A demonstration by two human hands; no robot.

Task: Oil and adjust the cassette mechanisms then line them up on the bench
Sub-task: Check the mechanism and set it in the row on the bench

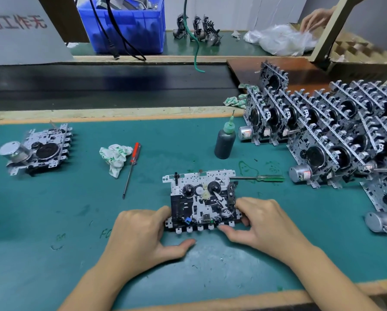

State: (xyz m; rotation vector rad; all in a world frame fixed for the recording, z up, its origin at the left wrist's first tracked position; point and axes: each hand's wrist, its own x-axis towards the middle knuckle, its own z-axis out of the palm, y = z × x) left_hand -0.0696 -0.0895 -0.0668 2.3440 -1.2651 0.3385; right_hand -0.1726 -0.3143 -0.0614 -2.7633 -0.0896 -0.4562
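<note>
A cassette mechanism (202, 199) lay flat on the green bench (53, 221), near the middle of its front edge. The left hand (141, 234) gripped its left end with curled fingers, thumb stretched along the mat below. The right hand (264, 223) pinched its right front corner. Bare mat lay open to the left front. A red screwdriver (132, 168) and a rag (115, 158) lay behind left, an oil bottle (225, 141) behind. Rows of upright mechanisms (327, 131) crowded the right edge; one more (36, 149) sat near the left edge.
</note>
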